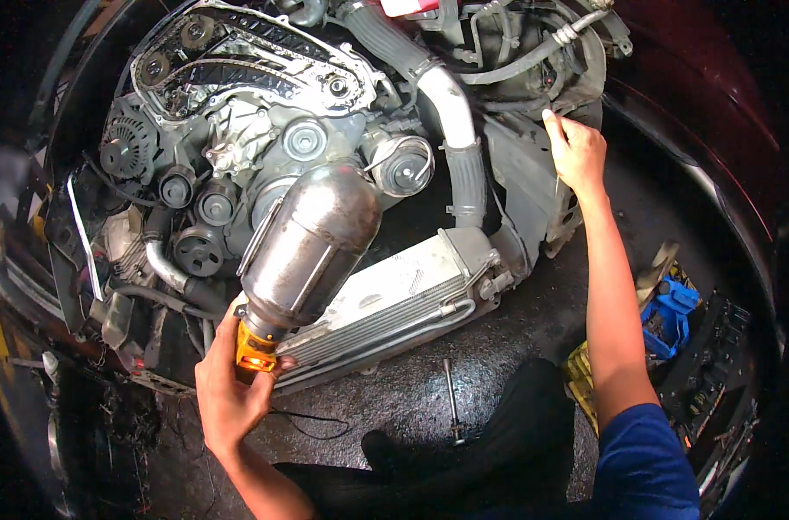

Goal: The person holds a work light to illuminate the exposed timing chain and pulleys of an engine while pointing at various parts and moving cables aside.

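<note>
My left hand (234, 381) is wrapped round the orange handle (257, 349) of a work light, whose rounded metal hood (312, 247) points up and away over the engine. A wire hook (401, 149) sticks out at the hood's far end. My right hand (578, 154) is closed, raised beside the grey plastic panel (520, 169) on the right of the engine bay. A thin shaft shows below its fingers; what it belongs to is hidden. Ahead lies the engine, its timing chain (247, 65) uncovered, with several pulleys (304, 139) below.
A finned cooler (386, 308) stands between me and the engine, joined to a silver pipe (447, 104) with black hoses. On the wet dark floor lies a long metal socket tool (453, 403). A blue plastic part (670, 316) sits at right, near a yellow container (580, 381).
</note>
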Demonstrator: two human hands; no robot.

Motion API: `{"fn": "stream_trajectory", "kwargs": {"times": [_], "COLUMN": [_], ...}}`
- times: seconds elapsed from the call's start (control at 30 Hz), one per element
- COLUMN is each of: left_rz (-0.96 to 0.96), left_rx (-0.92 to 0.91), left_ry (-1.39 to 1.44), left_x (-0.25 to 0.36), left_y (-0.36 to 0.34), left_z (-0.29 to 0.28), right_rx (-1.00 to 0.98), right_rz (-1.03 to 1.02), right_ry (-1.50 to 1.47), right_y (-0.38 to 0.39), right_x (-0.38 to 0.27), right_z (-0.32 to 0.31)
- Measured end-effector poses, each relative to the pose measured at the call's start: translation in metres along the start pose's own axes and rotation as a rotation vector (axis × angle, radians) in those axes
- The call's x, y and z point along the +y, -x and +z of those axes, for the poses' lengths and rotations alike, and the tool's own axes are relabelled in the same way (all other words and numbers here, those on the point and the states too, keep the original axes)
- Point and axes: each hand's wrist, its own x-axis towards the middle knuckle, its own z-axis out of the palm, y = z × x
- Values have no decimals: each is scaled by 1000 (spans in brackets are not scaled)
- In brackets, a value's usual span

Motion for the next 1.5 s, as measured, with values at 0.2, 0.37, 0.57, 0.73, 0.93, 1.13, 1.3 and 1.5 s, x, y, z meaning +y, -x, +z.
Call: {"fn": "stream_trajectory", "kwargs": {"times": [0.2,0.37,0.57,0.73,0.93,1.13,1.3,1.5], "left_rz": [40,-64,34,47,0,-31,16,58], "left_rx": [37,-49,32,41,45,-17,20,61], "left_ry": [-17,36,-21,4,-4,-1,34,9], "left_x": [-1,2,0,-1,0,-3,-4,-6], "left_y": [0,1,1,1,2,4,2,0], "left_z": [1,-1,-1,-6,-9,-10,-6,-5], "right_rx": [-3,-16,13,-13,-24,-13,-35,-33], "right_rz": [4,3,-8,7,22,12,30,18], "right_ry": [-2,-12,-19,8,8,10,4,-4], "right_y": [0,0,0,0,-1,0,0,0], "right_x": [-2,-1,-5,-4,-4,-6,-7,-6], "right_z": [0,-2,-3,-2,-3,-3,-5,-4]}}
